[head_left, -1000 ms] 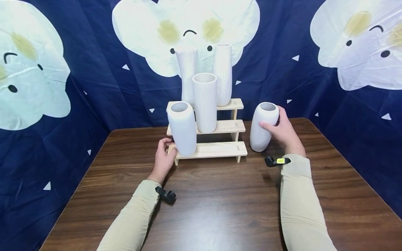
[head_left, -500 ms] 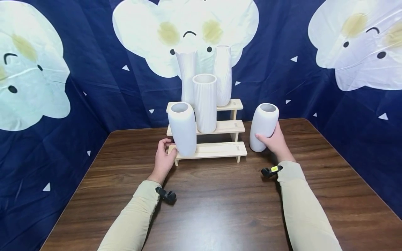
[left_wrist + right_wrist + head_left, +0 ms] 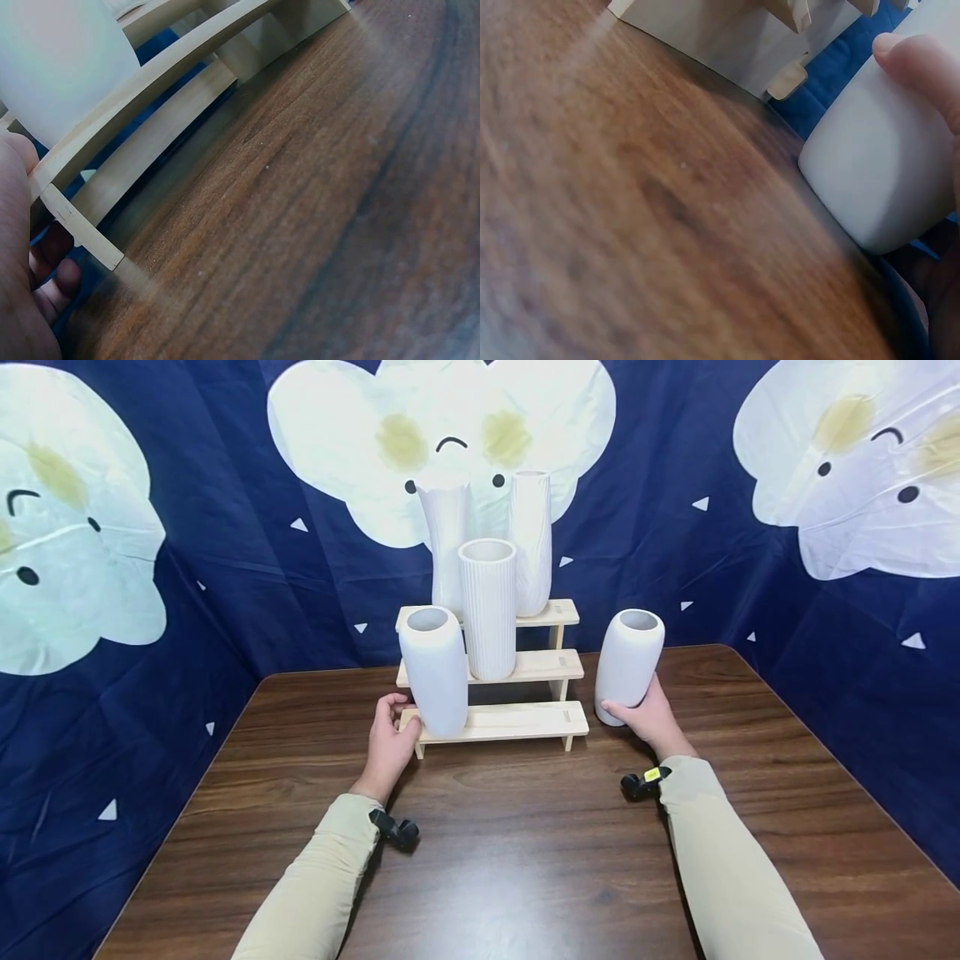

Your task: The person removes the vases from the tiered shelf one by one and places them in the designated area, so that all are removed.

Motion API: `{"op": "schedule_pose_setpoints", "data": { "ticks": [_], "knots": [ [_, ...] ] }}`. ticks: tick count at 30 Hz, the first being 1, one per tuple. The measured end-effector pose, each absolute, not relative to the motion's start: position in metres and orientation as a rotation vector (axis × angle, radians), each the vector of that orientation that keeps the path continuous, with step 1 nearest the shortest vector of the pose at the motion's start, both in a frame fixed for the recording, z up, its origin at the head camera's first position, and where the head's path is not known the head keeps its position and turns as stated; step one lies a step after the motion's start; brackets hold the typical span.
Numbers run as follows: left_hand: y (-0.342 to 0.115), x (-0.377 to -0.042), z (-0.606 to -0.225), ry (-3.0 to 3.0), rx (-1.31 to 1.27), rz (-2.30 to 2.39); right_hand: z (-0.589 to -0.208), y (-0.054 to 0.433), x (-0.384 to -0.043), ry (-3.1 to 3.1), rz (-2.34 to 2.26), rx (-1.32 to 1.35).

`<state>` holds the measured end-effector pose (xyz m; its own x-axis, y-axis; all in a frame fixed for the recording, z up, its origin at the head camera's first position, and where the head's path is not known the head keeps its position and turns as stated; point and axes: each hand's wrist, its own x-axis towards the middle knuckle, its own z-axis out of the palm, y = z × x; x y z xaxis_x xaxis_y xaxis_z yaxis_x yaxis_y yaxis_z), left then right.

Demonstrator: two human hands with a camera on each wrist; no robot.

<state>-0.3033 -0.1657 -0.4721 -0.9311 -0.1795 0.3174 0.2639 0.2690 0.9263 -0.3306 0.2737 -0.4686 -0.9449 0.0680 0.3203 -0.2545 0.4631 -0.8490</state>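
A smooth white vase (image 3: 630, 652) stands upright on the table, right of a three-step wooden display stand (image 3: 525, 720). My right hand (image 3: 651, 720) grips its lower right side, the thumb across the front. In the right wrist view the vase (image 3: 877, 157) has its base at the tabletop, and the thumb (image 3: 911, 64) lies along its wall. My left hand (image 3: 390, 747) holds the left end of the lowest step. The left wrist view shows fingers (image 3: 67, 277) curled behind the stand's leg (image 3: 82, 229). A matching smooth vase (image 3: 435, 672) stands on that step near the hand.
A ribbed white vase (image 3: 487, 610) stands on the middle step. Two taller white vases, one flared (image 3: 446, 543) and one with wavy grooves (image 3: 531, 543), are on the top step. Behind the brown table (image 3: 510, 835) hangs a dark blue cloth (image 3: 330, 602) with cloud prints.
My right hand has slid down the vase from its upper side to its lower part, while the vase has stayed about where it was. The left hand keeps its hold on the stand.
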Motion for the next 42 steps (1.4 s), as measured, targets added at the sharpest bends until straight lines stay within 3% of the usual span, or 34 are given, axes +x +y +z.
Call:
{"op": "schedule_pose_setpoints", "data": {
  "ticks": [22, 29, 42],
  "knots": [
    [-0.165, -0.305, -0.473, -2.173, -0.097, -1.687, -0.472, 0.271, -0.347, -2.401, 1.404, 0.050],
    [-0.151, -0.276, -0.438, -2.189, -0.110, -1.677, -0.475, 0.268, -0.356, -2.396, 1.403, 0.038],
    [-0.154, -0.282, -0.443, -2.205, -0.089, -1.679, -0.476, 0.266, -0.378, -2.401, 1.415, 0.052]
  ]
}}
